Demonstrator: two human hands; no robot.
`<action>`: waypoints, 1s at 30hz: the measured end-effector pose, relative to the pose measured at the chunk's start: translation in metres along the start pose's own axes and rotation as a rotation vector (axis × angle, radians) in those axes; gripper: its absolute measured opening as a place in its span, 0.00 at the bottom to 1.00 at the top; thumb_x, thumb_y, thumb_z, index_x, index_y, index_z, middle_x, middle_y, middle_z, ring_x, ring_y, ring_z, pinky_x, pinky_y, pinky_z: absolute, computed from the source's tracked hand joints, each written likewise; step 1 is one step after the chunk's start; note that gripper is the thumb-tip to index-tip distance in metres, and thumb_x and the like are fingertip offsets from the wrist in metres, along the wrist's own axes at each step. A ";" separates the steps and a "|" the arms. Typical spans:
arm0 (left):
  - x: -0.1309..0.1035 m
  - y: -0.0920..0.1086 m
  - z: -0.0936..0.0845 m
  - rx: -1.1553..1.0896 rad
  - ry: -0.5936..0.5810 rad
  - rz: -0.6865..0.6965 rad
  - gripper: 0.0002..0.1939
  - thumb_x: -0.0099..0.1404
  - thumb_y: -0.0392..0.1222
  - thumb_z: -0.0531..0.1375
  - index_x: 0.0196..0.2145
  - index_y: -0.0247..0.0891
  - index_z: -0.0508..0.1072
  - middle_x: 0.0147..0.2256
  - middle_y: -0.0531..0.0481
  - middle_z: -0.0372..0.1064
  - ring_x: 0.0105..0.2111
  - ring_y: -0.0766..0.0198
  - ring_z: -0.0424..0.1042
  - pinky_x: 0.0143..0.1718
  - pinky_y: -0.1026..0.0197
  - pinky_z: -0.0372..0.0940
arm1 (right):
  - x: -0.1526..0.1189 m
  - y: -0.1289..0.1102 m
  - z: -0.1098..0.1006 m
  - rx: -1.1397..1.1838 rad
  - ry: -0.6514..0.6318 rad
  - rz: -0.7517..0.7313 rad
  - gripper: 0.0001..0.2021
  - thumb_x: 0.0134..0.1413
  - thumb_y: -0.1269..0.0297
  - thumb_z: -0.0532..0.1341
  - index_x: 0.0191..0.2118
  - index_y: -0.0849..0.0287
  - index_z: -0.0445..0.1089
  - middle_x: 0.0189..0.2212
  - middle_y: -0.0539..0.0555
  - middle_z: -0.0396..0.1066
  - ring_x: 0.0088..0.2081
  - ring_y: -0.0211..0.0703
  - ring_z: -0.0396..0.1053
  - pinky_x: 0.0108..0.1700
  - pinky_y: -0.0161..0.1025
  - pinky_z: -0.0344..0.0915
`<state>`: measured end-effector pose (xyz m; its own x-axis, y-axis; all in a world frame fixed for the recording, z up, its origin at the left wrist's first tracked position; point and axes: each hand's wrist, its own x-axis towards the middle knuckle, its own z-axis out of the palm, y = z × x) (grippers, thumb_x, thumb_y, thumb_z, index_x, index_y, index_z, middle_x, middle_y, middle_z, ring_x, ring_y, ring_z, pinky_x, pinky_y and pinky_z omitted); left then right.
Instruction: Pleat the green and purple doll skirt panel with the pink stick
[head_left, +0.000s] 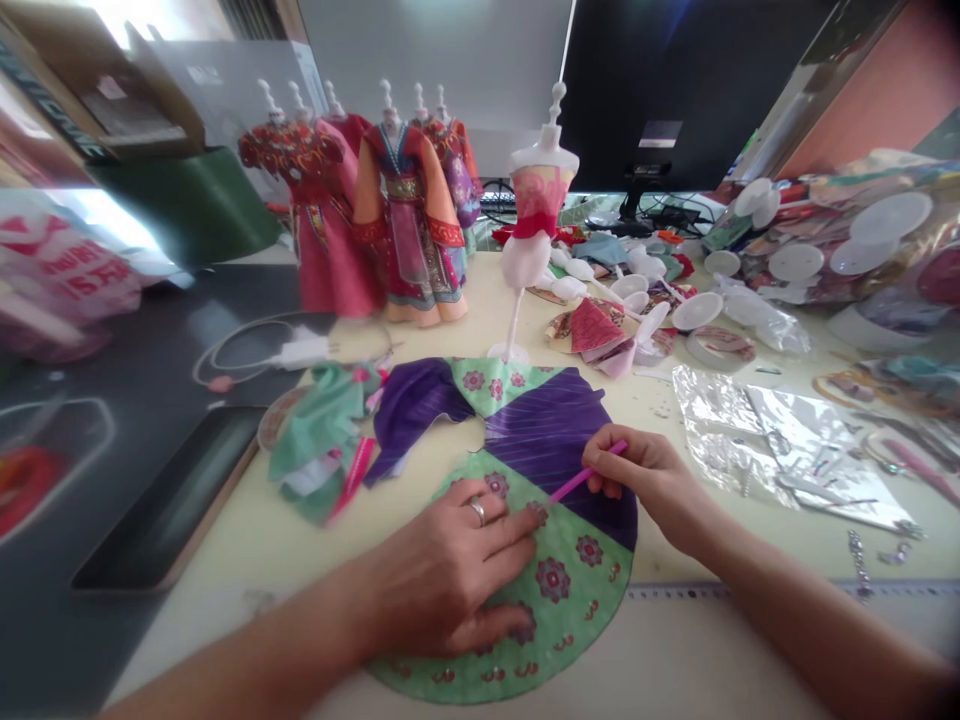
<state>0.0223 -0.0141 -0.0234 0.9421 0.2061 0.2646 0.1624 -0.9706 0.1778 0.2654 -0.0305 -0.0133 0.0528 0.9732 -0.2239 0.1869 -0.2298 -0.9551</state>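
Toward the desk's (217,570) near edge, the patterned fabric (553,580) is best pressed flat under the spread left hand (457,565), the apparent pen (571,485) being pinched by the right hand (641,467).

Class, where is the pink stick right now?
In the head view, right of centre: the pink stick is in the right hand, over the cloth, its lower tip near the left hand.
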 end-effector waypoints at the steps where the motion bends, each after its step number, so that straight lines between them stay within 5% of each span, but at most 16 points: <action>1: 0.000 0.001 0.000 0.011 0.000 0.001 0.21 0.68 0.51 0.53 0.49 0.30 0.69 0.56 0.40 0.65 0.43 0.52 0.69 0.48 0.47 0.58 | 0.000 0.000 0.000 0.000 0.000 -0.004 0.12 0.45 0.56 0.63 0.24 0.59 0.67 0.17 0.49 0.68 0.21 0.33 0.59 0.25 0.33 0.55; 24: 0.005 -0.004 -0.002 -0.051 0.146 0.013 0.21 0.67 0.49 0.54 0.49 0.28 0.69 0.49 0.36 0.71 0.42 0.51 0.72 0.46 0.48 0.62 | 0.000 0.003 -0.007 0.103 0.216 -0.244 0.08 0.47 0.63 0.62 0.22 0.58 0.67 0.15 0.47 0.66 0.20 0.33 0.60 0.24 0.33 0.57; 30: 0.005 0.000 0.000 -0.016 0.043 0.001 0.24 0.66 0.51 0.56 0.53 0.30 0.67 0.52 0.37 0.69 0.42 0.50 0.71 0.47 0.46 0.61 | 0.006 -0.003 -0.022 0.130 0.325 -0.291 0.06 0.46 0.64 0.62 0.22 0.57 0.68 0.16 0.48 0.66 0.21 0.35 0.61 0.24 0.35 0.58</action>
<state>0.0270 -0.0127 -0.0223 0.9287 0.2109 0.3051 0.1567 -0.9687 0.1926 0.2867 -0.0241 -0.0080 0.3256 0.9391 0.1101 0.1156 0.0761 -0.9904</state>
